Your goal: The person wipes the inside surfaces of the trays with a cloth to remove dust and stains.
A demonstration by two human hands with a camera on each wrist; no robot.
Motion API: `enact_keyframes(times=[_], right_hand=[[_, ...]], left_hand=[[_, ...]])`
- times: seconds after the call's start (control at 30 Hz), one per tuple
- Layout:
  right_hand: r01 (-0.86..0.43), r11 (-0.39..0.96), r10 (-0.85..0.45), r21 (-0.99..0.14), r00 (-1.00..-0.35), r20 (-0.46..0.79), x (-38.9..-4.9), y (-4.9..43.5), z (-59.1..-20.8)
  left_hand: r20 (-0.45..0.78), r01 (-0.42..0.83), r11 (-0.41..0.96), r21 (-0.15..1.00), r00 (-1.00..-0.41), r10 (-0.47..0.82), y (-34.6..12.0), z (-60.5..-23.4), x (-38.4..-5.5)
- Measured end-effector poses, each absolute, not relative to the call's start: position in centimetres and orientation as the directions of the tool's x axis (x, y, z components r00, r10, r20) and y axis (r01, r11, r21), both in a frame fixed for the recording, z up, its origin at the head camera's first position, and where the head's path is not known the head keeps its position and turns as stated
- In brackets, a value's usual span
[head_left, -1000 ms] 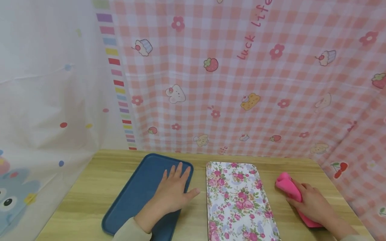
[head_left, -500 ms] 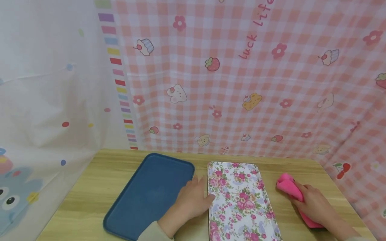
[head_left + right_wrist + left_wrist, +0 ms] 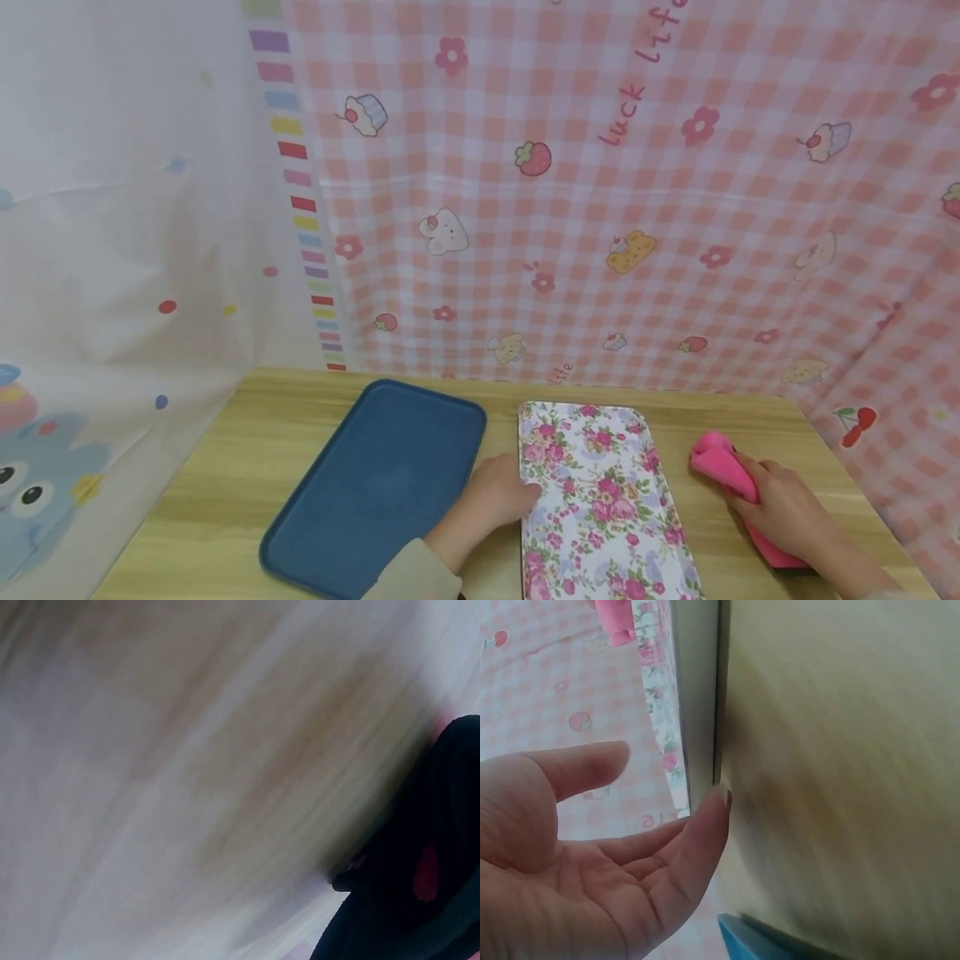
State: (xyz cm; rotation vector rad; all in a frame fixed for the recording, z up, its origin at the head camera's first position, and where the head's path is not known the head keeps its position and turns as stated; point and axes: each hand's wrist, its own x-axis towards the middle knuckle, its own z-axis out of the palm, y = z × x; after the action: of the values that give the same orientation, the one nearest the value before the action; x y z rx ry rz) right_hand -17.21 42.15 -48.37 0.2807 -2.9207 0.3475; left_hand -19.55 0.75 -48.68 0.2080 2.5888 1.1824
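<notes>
In the head view a flat rectangular tray with a rose print (image 3: 600,500) lies in the middle of the wooden table. My left hand (image 3: 498,492) is at its left long edge, thumb overlapping the printed top in that view. The left wrist view shows the thumb (image 3: 592,769) apart from the fingers, with fingertips (image 3: 712,806) right at the low edge of the printed tray (image 3: 660,727). To the right, my right hand (image 3: 787,508) grips a folded, soft pink thing (image 3: 723,467) resting on the table; its black side (image 3: 405,855) shows in the right wrist view.
A dark blue rimmed tray (image 3: 375,492) lies slanted at the left, partly behind my left forearm. Pink checked cloth (image 3: 570,208) hangs behind the wooden table (image 3: 217,467), and a white printed cloth (image 3: 112,250) at the left.
My left hand has moved right from above the blue tray, fingers spread, to the left edge of the rose-print tray. My right hand stays on the pink thing.
</notes>
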Motion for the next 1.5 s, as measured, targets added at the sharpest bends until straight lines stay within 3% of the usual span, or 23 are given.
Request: enact_keyframes(times=[0.27, 0.57, 0.8, 1.1, 1.27, 1.5], right_hand=[[-0.179, 0.96, -0.144, -0.215, -0.975, 0.167, -17.3, 42.1, -48.0], [-0.161, 0.961, -0.13, -0.224, -0.981, 0.147, -17.2, 42.1, -48.0], [-0.181, 0.955, -0.141, -0.234, -0.974, 0.18, -17.2, 42.0, -48.1], [-0.161, 0.955, -0.123, -0.248, -0.979, 0.16, -17.2, 42.1, -48.1], [-0.143, 0.957, -0.107, -0.251, -0.983, 0.151, -17.1, 42.2, -48.1], [-0.126, 0.956, -0.092, -0.263, -0.986, 0.138, -17.2, 42.3, -48.0]], left_hand=[[-0.238, -0.049, 0.672, 0.739, -0.952, 0.193, 1.8, -52.6, -21.6], [-0.274, -0.094, 0.645, 0.758, -0.944, 0.183, 2.3, -50.3, -20.8], [-0.298, -0.157, 0.468, 0.87, -0.922, 0.246, 1.0, -45.8, -18.5], [-0.413, -0.315, 0.312, 0.896, -0.851, 0.325, 0.5, -45.8, -18.6], [-0.424, -0.363, 0.236, 0.901, -0.851, 0.31, 1.1, -45.9, -18.2], [-0.404, -0.429, 0.013, 0.903, -0.84, 0.363, 2.1, -46.4, -17.8]])
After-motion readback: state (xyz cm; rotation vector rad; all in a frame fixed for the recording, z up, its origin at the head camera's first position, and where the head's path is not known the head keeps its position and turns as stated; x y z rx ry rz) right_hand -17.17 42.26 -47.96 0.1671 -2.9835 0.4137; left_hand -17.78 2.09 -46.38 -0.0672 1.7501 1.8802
